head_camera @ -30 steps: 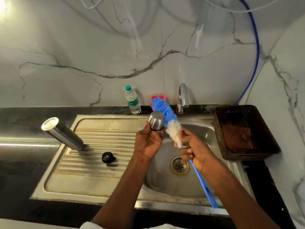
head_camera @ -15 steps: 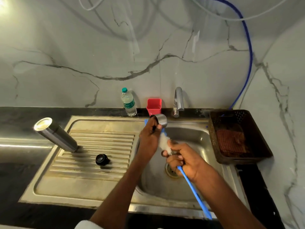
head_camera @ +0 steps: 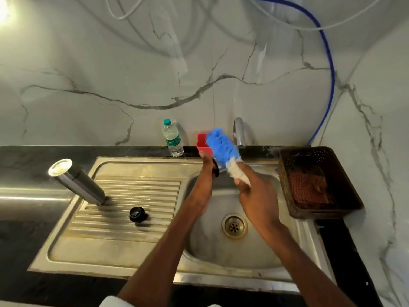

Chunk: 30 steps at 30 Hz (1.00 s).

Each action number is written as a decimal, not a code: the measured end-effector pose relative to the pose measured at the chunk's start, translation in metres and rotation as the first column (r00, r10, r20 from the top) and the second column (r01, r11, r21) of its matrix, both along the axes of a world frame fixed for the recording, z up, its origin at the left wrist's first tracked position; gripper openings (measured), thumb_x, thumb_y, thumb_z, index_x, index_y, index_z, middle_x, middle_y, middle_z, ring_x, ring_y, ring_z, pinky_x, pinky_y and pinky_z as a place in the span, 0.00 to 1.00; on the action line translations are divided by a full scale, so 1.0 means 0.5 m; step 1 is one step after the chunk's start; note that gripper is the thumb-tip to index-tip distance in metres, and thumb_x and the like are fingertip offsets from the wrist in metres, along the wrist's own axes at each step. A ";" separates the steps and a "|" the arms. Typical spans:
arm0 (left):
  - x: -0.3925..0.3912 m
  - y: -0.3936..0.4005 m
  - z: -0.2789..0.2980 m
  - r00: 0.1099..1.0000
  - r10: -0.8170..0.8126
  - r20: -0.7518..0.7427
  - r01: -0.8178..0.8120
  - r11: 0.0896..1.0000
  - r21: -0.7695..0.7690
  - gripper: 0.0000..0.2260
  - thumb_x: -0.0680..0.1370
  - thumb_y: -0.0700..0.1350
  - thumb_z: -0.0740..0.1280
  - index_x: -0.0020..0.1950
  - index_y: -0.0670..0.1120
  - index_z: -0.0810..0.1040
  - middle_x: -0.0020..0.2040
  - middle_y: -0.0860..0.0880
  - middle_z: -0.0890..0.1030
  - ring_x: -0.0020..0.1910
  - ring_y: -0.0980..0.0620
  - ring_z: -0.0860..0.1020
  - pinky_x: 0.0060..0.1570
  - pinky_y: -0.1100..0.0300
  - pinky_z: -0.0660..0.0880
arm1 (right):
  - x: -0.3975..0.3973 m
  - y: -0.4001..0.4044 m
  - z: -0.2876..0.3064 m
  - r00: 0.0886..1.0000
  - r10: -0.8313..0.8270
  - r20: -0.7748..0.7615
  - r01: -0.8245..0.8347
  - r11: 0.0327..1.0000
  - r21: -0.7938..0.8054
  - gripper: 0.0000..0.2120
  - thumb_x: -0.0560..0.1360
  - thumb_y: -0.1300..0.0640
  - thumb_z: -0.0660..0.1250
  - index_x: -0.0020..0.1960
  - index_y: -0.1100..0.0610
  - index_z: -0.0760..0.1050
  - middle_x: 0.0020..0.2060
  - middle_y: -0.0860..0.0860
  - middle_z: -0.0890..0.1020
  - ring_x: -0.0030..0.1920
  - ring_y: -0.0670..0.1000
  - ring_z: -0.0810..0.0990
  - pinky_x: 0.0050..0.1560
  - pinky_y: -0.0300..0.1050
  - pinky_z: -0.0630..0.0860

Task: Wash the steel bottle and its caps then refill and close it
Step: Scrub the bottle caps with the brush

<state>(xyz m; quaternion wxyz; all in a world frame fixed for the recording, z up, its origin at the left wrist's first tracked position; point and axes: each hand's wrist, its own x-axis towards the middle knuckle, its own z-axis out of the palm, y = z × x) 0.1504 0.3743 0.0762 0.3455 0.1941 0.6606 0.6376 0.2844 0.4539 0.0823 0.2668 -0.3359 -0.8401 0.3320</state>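
Over a steel sink set in a dark table below marble walls, the left hand grips a cap, the right hand a brush; the steel bottle stands left of both hands.

Dim warm light, top-left glare, wide-angle edge bending, slight blur

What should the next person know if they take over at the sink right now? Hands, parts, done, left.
Left hand grips the steel cap over the basin; right hand holds the bottle brush, its head out of the cap.
Steel bottle stands open on the drainboard, black inner cap beside it.
Done: unclear; tap shows no water.
Left: finish washing, refill, close.
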 end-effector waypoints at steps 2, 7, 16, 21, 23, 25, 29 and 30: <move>-0.014 -0.005 0.016 0.995 0.099 0.018 -0.100 0.993 0.062 0.32 0.83 0.71 0.39 0.73 0.63 0.75 0.73 0.52 0.79 0.75 0.50 0.74 0.80 0.40 0.63 | 0.011 -0.004 0.010 0.991 0.046 0.124 -0.061 0.991 0.120 0.26 0.80 0.57 0.68 0.75 0.42 0.70 0.58 0.49 0.83 0.55 0.55 0.82 0.51 0.53 0.81; -0.017 -0.019 0.019 0.995 0.078 -0.056 -0.073 0.994 0.080 0.36 0.80 0.72 0.43 0.78 0.56 0.72 0.73 0.50 0.79 0.71 0.50 0.78 0.73 0.48 0.74 | 0.028 -0.056 0.025 0.978 0.104 0.180 -0.139 0.971 0.194 0.25 0.82 0.53 0.65 0.76 0.39 0.67 0.59 0.49 0.81 0.52 0.57 0.83 0.49 0.54 0.80; -0.027 -0.026 0.011 0.991 0.079 -0.110 -0.064 0.989 0.130 0.26 0.87 0.62 0.43 0.75 0.56 0.73 0.72 0.52 0.80 0.70 0.56 0.78 0.71 0.57 0.73 | 0.016 -0.029 0.071 0.955 0.090 0.281 -0.148 0.970 0.193 0.24 0.80 0.52 0.64 0.75 0.40 0.69 0.56 0.51 0.83 0.54 0.57 0.82 0.51 0.51 0.78; -0.027 -0.043 0.008 0.970 0.077 -0.229 -0.072 0.997 0.029 0.28 0.82 0.70 0.50 0.66 0.56 0.81 0.62 0.55 0.85 0.62 0.61 0.81 0.68 0.55 0.74 | 0.009 0.020 0.102 0.957 0.069 0.282 -0.113 0.984 0.141 0.21 0.79 0.48 0.66 0.72 0.40 0.73 0.57 0.50 0.86 0.56 0.56 0.83 0.55 0.51 0.79; -0.040 -0.051 0.007 0.966 0.102 -0.237 -0.101 0.995 0.017 0.28 0.82 0.70 0.52 0.61 0.54 0.83 0.57 0.54 0.87 0.58 0.60 0.83 0.65 0.55 0.76 | 0.027 -0.010 0.106 0.951 0.101 0.292 -0.169 0.961 0.219 0.22 0.79 0.47 0.67 0.72 0.40 0.73 0.56 0.50 0.86 0.55 0.56 0.83 0.54 0.52 0.79; -0.039 -0.047 -0.003 0.981 0.117 -0.155 -0.107 0.991 0.075 0.20 0.84 0.59 0.62 0.57 0.44 0.84 0.55 0.45 0.87 0.57 0.53 0.84 0.66 0.49 0.79 | 0.018 0.012 0.093 0.968 0.078 0.240 -0.113 0.984 0.136 0.21 0.78 0.46 0.68 0.71 0.41 0.74 0.55 0.49 0.86 0.54 0.55 0.84 0.53 0.51 0.80; -0.029 -0.036 -0.006 0.929 0.124 0.348 -0.249 0.906 0.341 0.09 0.82 0.44 0.67 0.59 0.42 0.80 0.56 0.43 0.86 0.55 0.48 0.84 0.62 0.53 0.79 | -0.013 0.063 0.062 1.000 -0.016 0.019 0.024 0.784 -0.620 0.19 0.78 0.48 0.72 0.69 0.43 0.78 0.41 0.47 0.84 0.27 0.42 0.74 0.27 0.38 0.68; -0.034 -0.035 -0.008 0.880 0.127 0.458 -0.324 0.866 0.381 0.10 0.81 0.45 0.67 0.59 0.42 0.80 0.55 0.44 0.86 0.55 0.48 0.84 0.60 0.54 0.79 | -0.010 0.052 0.054 0.999 -0.035 -0.036 0.000 0.720 -0.694 0.19 0.78 0.51 0.72 0.69 0.44 0.78 0.40 0.46 0.83 0.23 0.41 0.71 0.24 0.36 0.65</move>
